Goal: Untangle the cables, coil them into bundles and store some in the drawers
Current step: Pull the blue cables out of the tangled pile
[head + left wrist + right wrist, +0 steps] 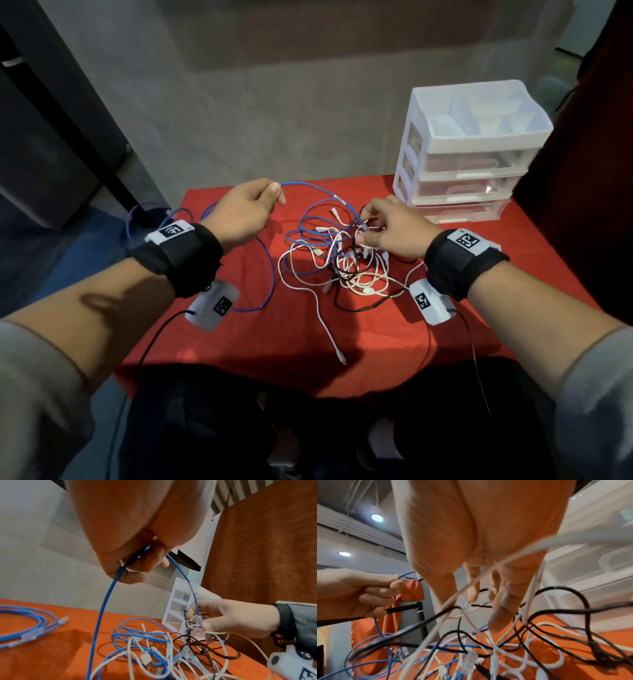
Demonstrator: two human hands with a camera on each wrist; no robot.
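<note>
A tangle of blue, white and black cables (342, 260) lies in the middle of the red-clothed table (239, 342). My left hand (274, 193) is raised at the back left and pinches a long blue cable (308, 186), (102, 608) between thumb and fingers (150, 561). That cable arcs right and down to my right hand (364, 226), (200, 620), which pinches it near its clear plug (464, 603) at the tangle's top. White and black strands drape across my right fingers (500, 608). A white drawer unit (469, 154) with shut drawers stands at the back right.
More blue cable lies in loose loops (25, 626) on the cloth's left side. One white cable end (340, 358) trails toward the front edge. Bare red cloth shows at the front left. A grey wall stands behind the table, dark panels at both sides.
</note>
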